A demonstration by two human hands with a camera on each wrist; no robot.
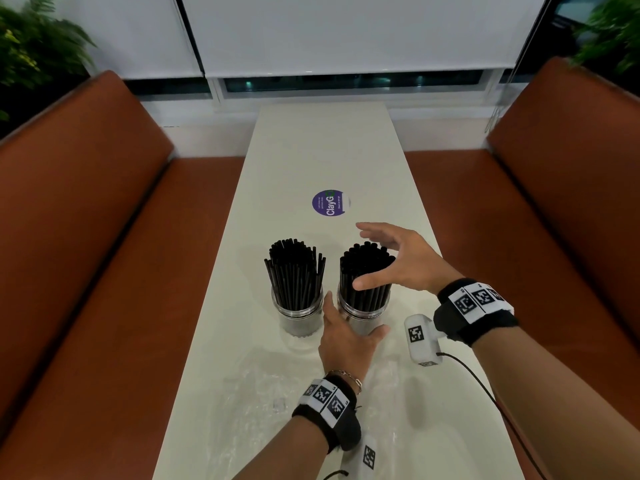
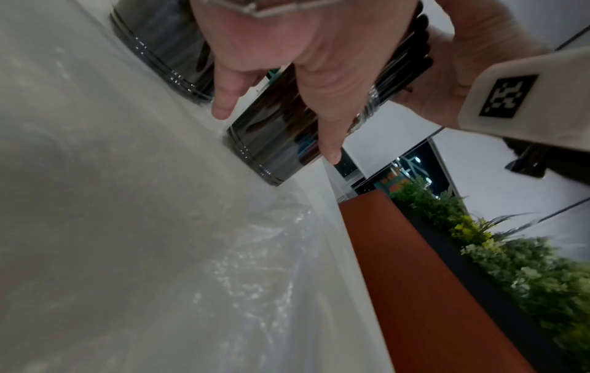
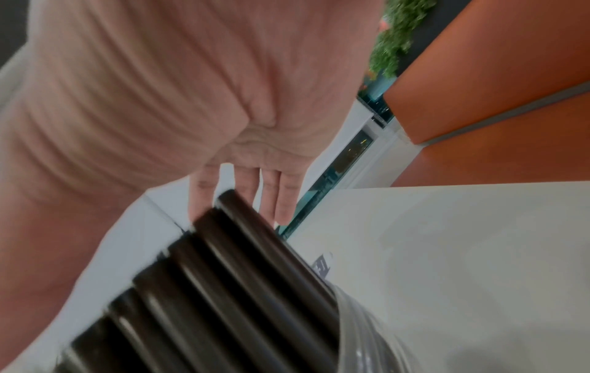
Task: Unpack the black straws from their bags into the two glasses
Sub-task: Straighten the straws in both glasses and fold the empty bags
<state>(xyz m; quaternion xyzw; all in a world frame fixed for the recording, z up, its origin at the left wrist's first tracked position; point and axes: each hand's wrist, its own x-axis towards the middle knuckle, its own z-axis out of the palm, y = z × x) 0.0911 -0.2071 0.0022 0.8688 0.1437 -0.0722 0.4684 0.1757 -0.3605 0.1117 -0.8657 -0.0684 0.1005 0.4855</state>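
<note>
Two clear glasses stand side by side on the white table (image 1: 311, 150). The left glass (image 1: 300, 318) (image 2: 166, 50) holds a fanned bunch of black straws (image 1: 294, 271). The right glass (image 1: 363, 318) (image 2: 274, 131) holds a tighter bunch (image 1: 365, 271) (image 3: 223, 277). My left hand (image 1: 346, 337) (image 2: 287, 50) lies against the near side of the right glass, fingers straight and spread. My right hand (image 1: 398, 261) (image 3: 159, 88) hovers open around the top of that bunch, thumb in front and fingers behind. Whether it touches the straws I cannot tell.
Crumpled clear plastic bags (image 1: 277, 393) (image 2: 255, 252) lie on the table near its front edge. A round purple sticker (image 1: 330, 202) sits behind the glasses. Orange benches (image 1: 104, 237) (image 1: 519, 220) flank the narrow table, and a window with blinds closes the far end.
</note>
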